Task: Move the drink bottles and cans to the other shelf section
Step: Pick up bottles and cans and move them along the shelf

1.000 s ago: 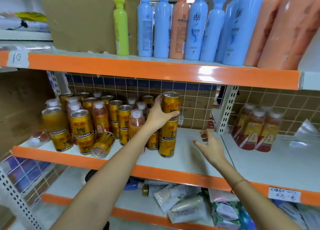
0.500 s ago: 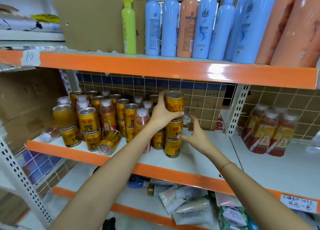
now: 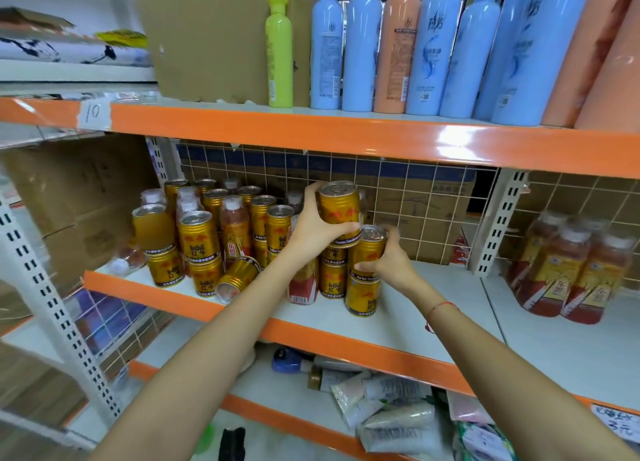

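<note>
On the middle shelf (image 3: 398,322), our left hand (image 3: 311,228) wraps the top can (image 3: 339,211) and our right hand (image 3: 391,263) grips another can (image 3: 369,249); we should lift both straight up so the stacks beneath stay standing.

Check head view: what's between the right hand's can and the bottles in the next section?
Head view: between the can in the right hand and the bottles, only bare shelf and the white upright.
</note>
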Motion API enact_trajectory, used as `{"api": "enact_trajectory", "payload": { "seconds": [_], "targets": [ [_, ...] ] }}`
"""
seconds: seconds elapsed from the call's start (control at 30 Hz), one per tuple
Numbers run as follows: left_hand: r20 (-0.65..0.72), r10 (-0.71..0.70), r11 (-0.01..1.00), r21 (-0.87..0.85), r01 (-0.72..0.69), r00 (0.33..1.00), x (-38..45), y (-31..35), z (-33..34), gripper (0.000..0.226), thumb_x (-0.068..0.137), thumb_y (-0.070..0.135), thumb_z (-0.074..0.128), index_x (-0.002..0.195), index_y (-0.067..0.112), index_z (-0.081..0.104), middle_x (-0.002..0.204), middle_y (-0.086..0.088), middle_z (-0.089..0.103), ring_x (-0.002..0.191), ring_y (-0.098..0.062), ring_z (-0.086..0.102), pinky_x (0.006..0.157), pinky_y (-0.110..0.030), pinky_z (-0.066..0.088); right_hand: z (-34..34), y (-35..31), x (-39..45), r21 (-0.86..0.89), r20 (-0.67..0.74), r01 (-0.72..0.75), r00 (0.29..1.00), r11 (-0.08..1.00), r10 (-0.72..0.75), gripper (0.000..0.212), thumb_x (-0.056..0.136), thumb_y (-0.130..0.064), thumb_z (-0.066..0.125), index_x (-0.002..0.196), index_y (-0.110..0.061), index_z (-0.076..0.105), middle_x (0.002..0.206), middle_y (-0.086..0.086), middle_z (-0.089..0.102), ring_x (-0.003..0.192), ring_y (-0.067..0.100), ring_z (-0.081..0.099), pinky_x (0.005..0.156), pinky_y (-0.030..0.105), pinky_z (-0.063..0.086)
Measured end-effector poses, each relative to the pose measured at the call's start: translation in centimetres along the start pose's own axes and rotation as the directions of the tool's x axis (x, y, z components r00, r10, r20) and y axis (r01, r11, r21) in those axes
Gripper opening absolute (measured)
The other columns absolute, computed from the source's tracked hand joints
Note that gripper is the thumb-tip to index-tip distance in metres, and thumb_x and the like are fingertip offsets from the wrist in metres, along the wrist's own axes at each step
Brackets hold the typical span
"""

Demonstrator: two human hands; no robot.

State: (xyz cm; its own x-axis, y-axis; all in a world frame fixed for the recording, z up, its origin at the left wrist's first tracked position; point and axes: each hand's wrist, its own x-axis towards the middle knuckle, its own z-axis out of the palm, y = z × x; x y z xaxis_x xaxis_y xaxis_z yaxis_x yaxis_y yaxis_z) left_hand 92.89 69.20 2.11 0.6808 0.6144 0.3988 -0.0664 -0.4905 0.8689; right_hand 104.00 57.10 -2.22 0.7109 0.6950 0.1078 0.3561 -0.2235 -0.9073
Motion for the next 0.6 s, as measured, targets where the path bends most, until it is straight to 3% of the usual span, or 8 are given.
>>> {"api": "enact_trajectory", "payload": {
  "seconds": [0.2,0.37,0.5,0.6],
  "targets": [
    [-0.011,-0.015,1.000,-0.015,0.015,1.000,-1.4,-1.3,-1.4,0.088,0.068,0.020,0.085,0.136,0.027,0.028,0.135,-0.001,0.047,0.123,-0.018,0.050,0.101,-0.040,0.047,0.1,-0.2,-0.1,-0.035,-0.035,0.034,0.999,0.999,-0.035,0.093,0.069,-0.001,0.080,0.141,-0.018,0.024,0.136,0.010,0.048,0.119,0.026,0.052,0.093,0.038,0.046],
    [0.017,-0.055,0.998,0.009,0.055,0.998,-3.2,-1.7,-1.4,0.086,0.070,0.017,0.083,0.136,0.027,0.028,0.128,0.007,0.044,0.121,-0.013,0.047,0.094,-0.026,0.045,-0.8,-0.2,-1.1,-0.070,-0.083,0.109,0.990,0.992,-0.115,0.088,0.068,-0.005,0.082,0.136,-0.018,0.028,0.128,0.007,0.053,0.106,0.018,0.055,0.084,0.029,0.046],
    [0.019,-0.098,0.995,0.018,0.098,0.995,-4.5,-2.1,-0.7,0.089,0.069,0.018,0.084,0.138,0.028,0.028,0.132,0.006,0.043,0.121,-0.013,0.046,0.097,-0.030,0.044,-2.4,-0.3,-2.2,-0.080,-0.113,0.122,0.985,0.989,-0.130,0.089,0.068,-0.009,0.082,0.138,-0.018,0.027,0.128,0.007,0.054,0.099,0.014,0.052,0.082,0.026,0.046],
    [0.027,-0.115,0.993,0.016,0.115,0.993,-5.6,-2.3,0.3,0.086,0.068,0.017,0.085,0.132,0.031,0.030,0.130,0.005,0.047,0.121,-0.015,0.048,0.100,-0.032,0.044,-3.7,0.5,-3.4,-0.121,-0.126,0.114,0.984,0.986,-0.129,0.094,0.067,-0.011,0.083,0.141,-0.018,0.025,0.132,0.008,0.051,0.105,0.018,0.053,0.086,0.027,0.043]
  ]
}}
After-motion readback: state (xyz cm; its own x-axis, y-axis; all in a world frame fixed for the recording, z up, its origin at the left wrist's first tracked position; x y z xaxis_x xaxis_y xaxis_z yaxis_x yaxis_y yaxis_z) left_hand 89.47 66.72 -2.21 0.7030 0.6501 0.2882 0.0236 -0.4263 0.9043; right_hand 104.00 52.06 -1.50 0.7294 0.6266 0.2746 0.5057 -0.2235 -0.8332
